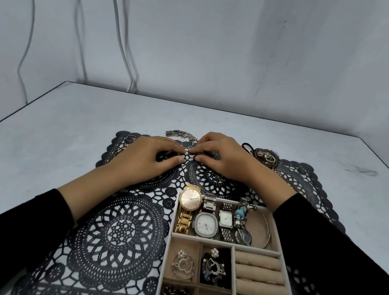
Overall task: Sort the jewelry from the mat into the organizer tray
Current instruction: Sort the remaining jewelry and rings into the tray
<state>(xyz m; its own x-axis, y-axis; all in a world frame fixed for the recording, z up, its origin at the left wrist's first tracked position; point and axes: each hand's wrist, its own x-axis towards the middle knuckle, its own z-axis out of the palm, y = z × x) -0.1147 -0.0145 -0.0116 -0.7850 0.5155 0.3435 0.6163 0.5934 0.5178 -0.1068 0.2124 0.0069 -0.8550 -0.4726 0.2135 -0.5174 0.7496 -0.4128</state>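
- Presently, left hand (147,158): rests at the far middle of the mat (118,235), fingers curled, thumb and forefinger closed on a small ring-shaped silver piece (186,153).
- Right hand (223,160): opposite the left, fingertips meeting it; forefinger and thumb are drawn together on the same silver piece from the other side. What else lies under this hand cannot be told.
- Mat: black lace-pattern, spread on a pale grey table (45,156).
- Loose on the mat: a silver link chain (180,135) at the far edge, just beyond the fingertips; a thin silver ring (130,137) to the far left; a gold-toned ornate cluster (267,156) to the far right, near the right wrist.
- Organizer tray (168,251): beige, compartmented, lying on the mat's near right part.
- Tray, far compartment: a gold watch (189,201) lying over the far left rim; a square silver watch (205,224); a rectangular silver watch (225,219); a beaded bracelet (240,213) with blue beads; a thin bangle (267,228).
- Tray, small left compartments: pearl and dark earrings or brooches, too small to itemise.
- Tray, right section: padded ring rolls (260,272).
- Both forearms: black sleeves.
- Background: grey wall with hanging cables (125,45).
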